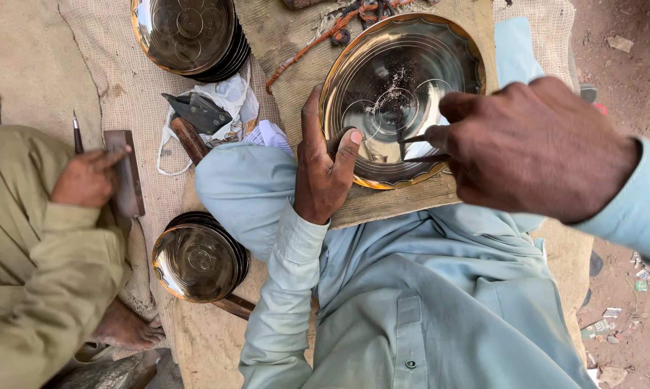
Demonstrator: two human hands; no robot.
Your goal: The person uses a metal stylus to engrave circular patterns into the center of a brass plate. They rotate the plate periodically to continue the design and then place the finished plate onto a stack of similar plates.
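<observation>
pressing down on the near rim of a round brass plate (400,72), the left hand (323,162) lies flat with its thumb on the plate's edge and its fingers (349,148) curled just over the rim — steadying the plate, not gripping it. the plate sits on a wooden board (382,205) that rests across the person's lap, and a scatter of fine filings shows near the plate's middle. the right hand (534,148) hovers over the plate's right side, its fingers closed around a thin dark metal tool (411,140) whose tip meets the plate's inner surface.

a stack of similar plates (188,32) lies on woven matting (123,79) at the top left, and a second stack (199,259) sits beside the person's left knee. between them lies a crumpled white bag (228,97) with a dark metal piece on top. at the left edge a co-worker's hand (87,176) — olive sleeve — rests on a small dark wooden block (127,180).
</observation>
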